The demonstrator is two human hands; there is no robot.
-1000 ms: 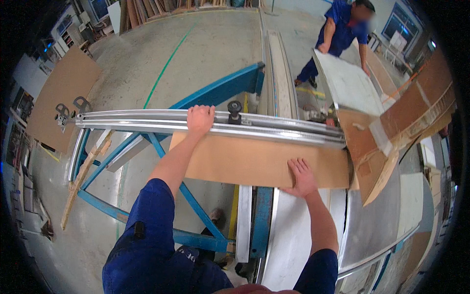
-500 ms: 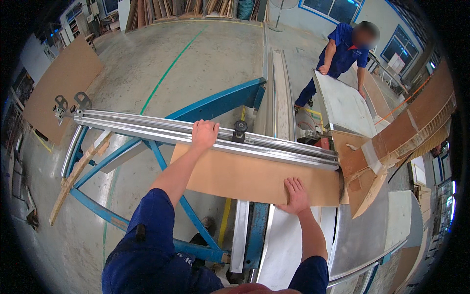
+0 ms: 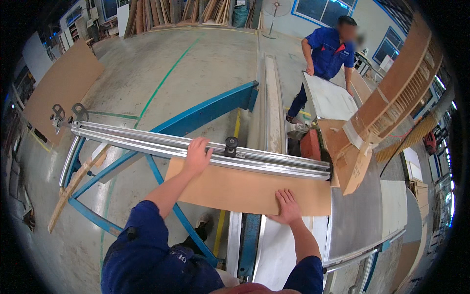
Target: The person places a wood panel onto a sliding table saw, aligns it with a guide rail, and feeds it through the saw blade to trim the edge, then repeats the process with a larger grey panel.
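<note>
My left hand point(image 3: 198, 154) has its fingers wrapped over the long silver aluminium rail point(image 3: 117, 132), left of a black knob point(image 3: 230, 147). A long brown board point(image 3: 245, 186) lies against the rail's near side, its right end beside a wooden hood point(image 3: 369, 117). My right hand point(image 3: 286, 206) rests on the board's near edge with fingers spread flat on its top. The rail crosses a blue metal frame point(image 3: 200, 117), and pale metal table surfaces point(image 3: 279, 250) lie beneath and right of the board.
A co-worker point(image 3: 328, 54) in blue holds a white panel point(image 3: 328, 95) beyond the hood. A wooden batten point(image 3: 73, 191) leans on the frame's left. A large brown sheet point(image 3: 58, 93) stands at the left; timber boards point(image 3: 196, 10) lean at the back. A red housing point(image 3: 309, 144) sits beside the hood.
The view has shifted, so rail, board and both my hands appear lower in the picture, with both hands keeping their contact. The co-worker and white panel have moved slightly leftward in view.
</note>
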